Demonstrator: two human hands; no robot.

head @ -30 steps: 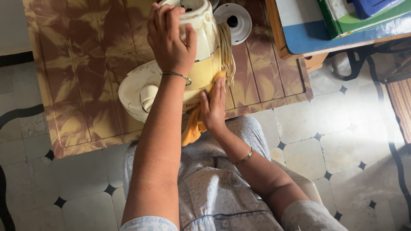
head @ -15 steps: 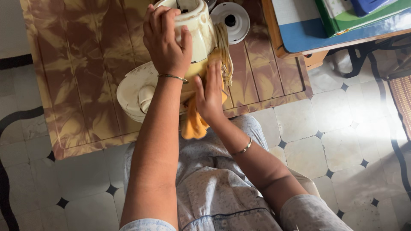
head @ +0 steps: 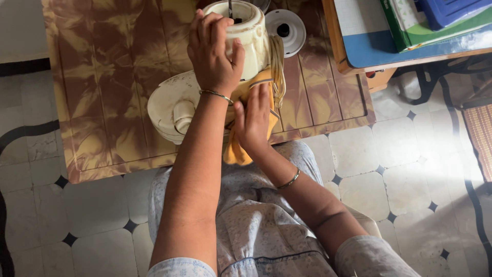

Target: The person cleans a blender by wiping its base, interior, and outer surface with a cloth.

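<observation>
A cream-coloured mixer base (head: 171, 110) lies tilted on a brown marbled plastic table (head: 107, 77). My left hand (head: 214, 51) grips its upper body from above. With flat fingers, my right hand (head: 253, 120) presses a yellow-orange cloth (head: 237, 149) against the mixer's side. The cloth hangs down over the table edge toward my lap. A coiled cream cord (head: 278, 64) is wrapped against the mixer next to my right hand.
A white round lid (head: 287, 28) lies on the table behind the mixer. A wooden desk (head: 353, 51) with a blue mat, green folder and blue box stands at the upper right. The floor is pale tile with black diamonds.
My right hand slid the cloth up the mixer's side, then slightly back down. The left hand kept its grip on the mixer. The camera view shifted a little.
</observation>
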